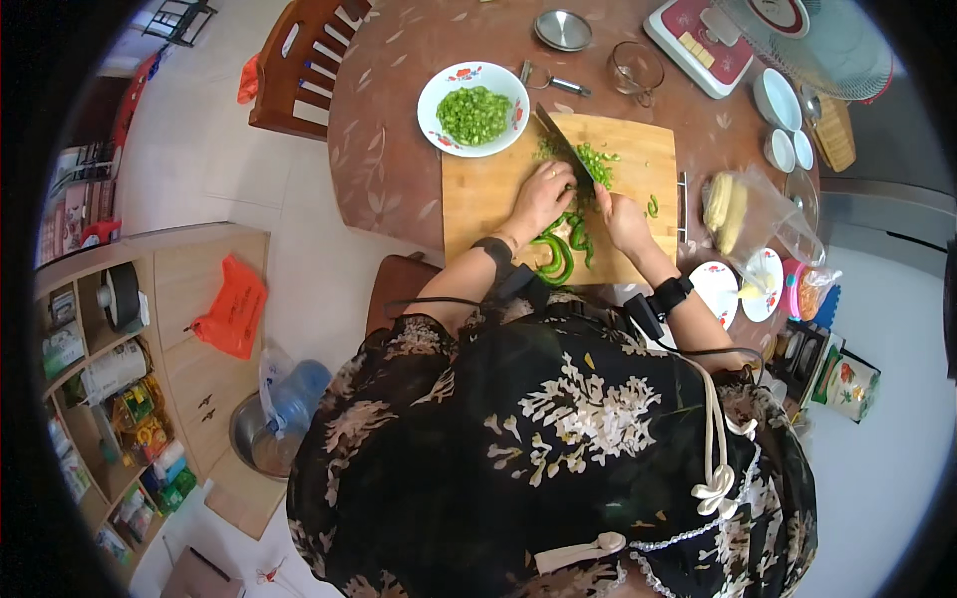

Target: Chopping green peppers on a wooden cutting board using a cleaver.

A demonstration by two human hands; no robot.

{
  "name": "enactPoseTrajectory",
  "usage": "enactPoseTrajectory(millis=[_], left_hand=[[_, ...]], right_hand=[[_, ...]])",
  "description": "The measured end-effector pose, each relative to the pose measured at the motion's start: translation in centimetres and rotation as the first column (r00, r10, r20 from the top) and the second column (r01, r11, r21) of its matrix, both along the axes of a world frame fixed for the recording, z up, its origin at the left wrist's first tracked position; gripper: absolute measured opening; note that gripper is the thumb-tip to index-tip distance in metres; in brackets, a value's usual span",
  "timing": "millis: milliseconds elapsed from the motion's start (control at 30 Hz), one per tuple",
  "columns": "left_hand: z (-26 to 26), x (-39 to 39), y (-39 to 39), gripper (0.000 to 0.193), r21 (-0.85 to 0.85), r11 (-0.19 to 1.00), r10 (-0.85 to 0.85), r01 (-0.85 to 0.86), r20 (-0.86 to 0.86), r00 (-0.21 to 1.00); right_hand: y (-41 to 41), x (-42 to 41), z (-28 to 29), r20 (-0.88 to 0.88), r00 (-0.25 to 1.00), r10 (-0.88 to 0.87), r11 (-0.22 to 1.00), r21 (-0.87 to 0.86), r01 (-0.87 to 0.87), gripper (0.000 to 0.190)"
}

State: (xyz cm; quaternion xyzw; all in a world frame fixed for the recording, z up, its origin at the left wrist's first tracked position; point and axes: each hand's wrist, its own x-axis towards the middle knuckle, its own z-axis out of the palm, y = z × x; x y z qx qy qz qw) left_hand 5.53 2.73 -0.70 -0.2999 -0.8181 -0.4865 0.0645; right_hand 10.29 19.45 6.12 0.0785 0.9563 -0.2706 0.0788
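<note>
My right hand (625, 218) grips the handle of a kitchen knife, whose dark blade (566, 146) slants to the upper left over a wooden cutting board (486, 202). Close against the blade, my left hand (542, 196) bends its fingers down on green pepper, mostly hidden beneath them. Chopped green pepper (598, 162) lies just right of the blade. Long curled green peppers (557, 258) rest near the board's front edge, below my hands. Overlapping the board's far left corner is a white floral bowl (431, 112) holding chopped green pepper (472, 115).
Behind the board are a peeler (557, 81), a metal lid (563, 30) and a glass cup (635, 69). To the right lie bagged corn cobs (725, 213), small bowls (777, 101) and floral plates (714, 288). A kitchen scale (699, 56) and a fan (822, 45) stand far right.
</note>
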Motion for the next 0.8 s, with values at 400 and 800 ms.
enactPoseTrajectory(millis=[400,800], left_hand=[[-0.1,-0.3,-0.3,0.016,0.016,0.999,0.032,-0.032,0.0,0.999],[0.1,-0.3,-0.1,0.015,-0.01,0.999,0.048,-0.048,-0.002,0.999]], right_hand=[[-0.1,-2.0,4.4,0.475,0.873,-0.112,0.975,-0.119,0.19,0.069],[-0.7,-1.4,2.4,0.282,0.958,-0.046,0.995,-0.074,0.069,0.064]])
